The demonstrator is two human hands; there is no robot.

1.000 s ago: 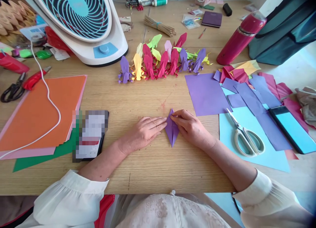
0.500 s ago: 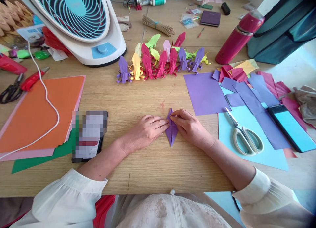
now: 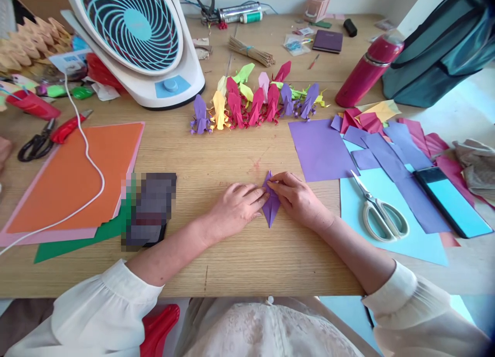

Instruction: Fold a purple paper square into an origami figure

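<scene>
A small purple folded paper [image 3: 271, 208], a narrow diamond with a crease down its middle, lies flat on the wooden table in front of me. My left hand [image 3: 240, 207] rests at its left edge, fingers stretched out and fingertips touching the paper, thumb a little apart below. From the other side, my right hand [image 3: 299, 198] pinches the upper right part of the paper between thumb and fingers. The fingertips cover some of its upper half. Beyond stand several folded paper figures [image 3: 255, 107] in red, purple, yellow, green and pink.
To the right lie white-handled scissors [image 3: 382, 217], light blue paper [image 3: 350, 233], a purple sheet [image 3: 323, 150], paper scraps and a phone [image 3: 458, 207]. A red flask [image 3: 369, 70] stands behind. At left are orange paper [image 3: 77, 171], a blurred phone [image 3: 150, 207], a fan [image 3: 135, 42] and its white cable.
The view has shifted slightly to the left. My left fingers have bent a little at the paper's edge. My right hand keeps its pinch, and the purple paper stays in place.
</scene>
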